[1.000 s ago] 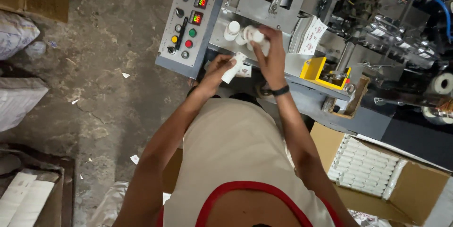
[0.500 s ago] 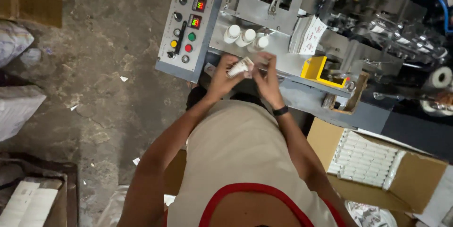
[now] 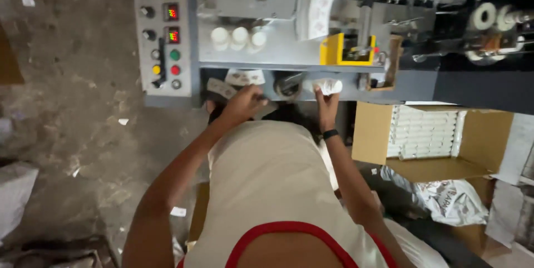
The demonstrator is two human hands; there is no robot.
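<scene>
Below the grey machine ledge (image 3: 267, 56), the left hand (image 3: 243, 102) pinches a white label strip (image 3: 221, 87) lying leftward; the right hand (image 3: 326, 104) has its fingers closed around a white packet (image 3: 328, 85) directly above.

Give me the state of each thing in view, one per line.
Left hand: holding a small printed pack below the machine shelf.
Right hand: gripping a crumpled white wrapper.
Three white bottles: upright, capped, in a row.
Cardboard box: open, holding white packs.
Panel displays: lit.
</scene>
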